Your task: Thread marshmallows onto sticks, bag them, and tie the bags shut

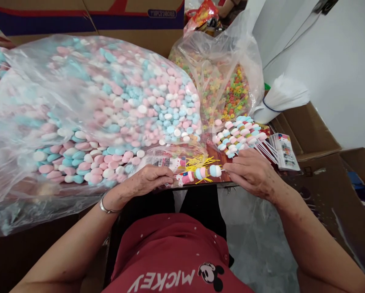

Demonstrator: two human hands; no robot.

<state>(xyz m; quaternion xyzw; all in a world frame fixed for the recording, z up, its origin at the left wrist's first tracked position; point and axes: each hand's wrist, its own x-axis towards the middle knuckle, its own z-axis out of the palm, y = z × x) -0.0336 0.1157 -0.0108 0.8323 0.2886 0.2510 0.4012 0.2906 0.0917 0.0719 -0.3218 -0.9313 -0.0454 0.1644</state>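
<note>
Between my two hands, near the table's front edge, a marshmallow skewer lies level, with pink, blue and white pieces and small coloured rings on it. My right hand is closed on its white stick at the right end. At the skewer's left end, my left hand pinches a small clear printed bag. How far the skewer sits inside that bag is hard to make out. Yellow twist ties lie loose just behind it. Finished-looking marshmallow skewers are piled beyond my right hand, sticks toward me.
A huge clear sack of marshmallows spreads over the left side. Behind stands a clear bag of ring candies. To the right are a stack of printed bags, a container of white sticks and open cardboard boxes.
</note>
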